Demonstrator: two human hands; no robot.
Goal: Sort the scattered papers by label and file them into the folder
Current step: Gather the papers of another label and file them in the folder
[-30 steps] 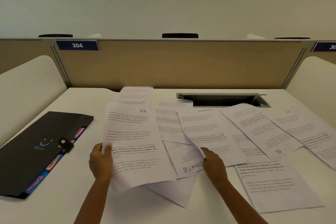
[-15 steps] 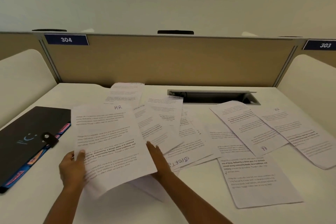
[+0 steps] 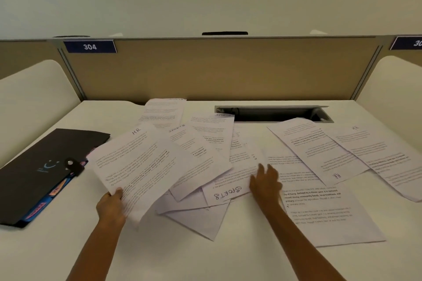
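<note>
I am pinching the HR sheet (image 3: 137, 164) at its near corner with my left hand (image 3: 111, 207), lifted off the bench (image 3: 41, 255) at about 10 o'clock. Held by one corner, it could sag, bend or slip free. Its long axis is running from near-left to far-right, with the HR heading pointing away toward 1 o'clock. My right hand (image 3: 265, 183) is lying open on the overlapping SPORTS sheets (image 3: 228, 193); a careless drag there could shuffle labels together. The folder (image 3: 38, 166) is lying closed at 9 o'clock.
</note>
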